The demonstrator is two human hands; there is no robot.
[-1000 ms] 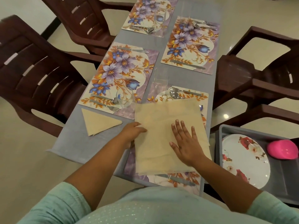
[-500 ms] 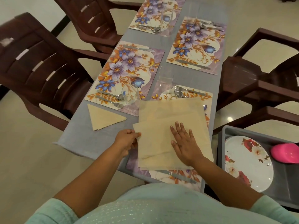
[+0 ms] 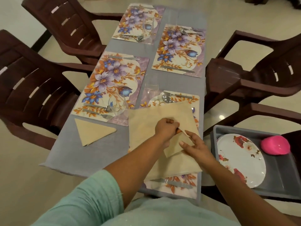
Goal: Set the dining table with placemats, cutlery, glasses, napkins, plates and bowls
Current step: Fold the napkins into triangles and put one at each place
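Head view: left hand point(image 3: 166, 128) pinches a corner of the beige square cloth napkin point(image 3: 145, 126) at frame centre, over the floral placemat point(image 3: 184, 181). Right hand point(image 3: 193, 142) grips the folded-over flap. Folded triangular beige napkin point(image 3: 92, 131) lies centre-left on the grey surface point(image 3: 101, 154).

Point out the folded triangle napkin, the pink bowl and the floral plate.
folded triangle napkin point(image 3: 92, 131), head view, middle of the cloth.
pink bowl point(image 3: 275, 145), head view, its outer side.
floral plate point(image 3: 242, 162), head view, bare white centre.

Napkin point(image 3: 146, 121) corner now folded over.

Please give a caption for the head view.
Both hands fold a beige napkin over the nearest placemat.
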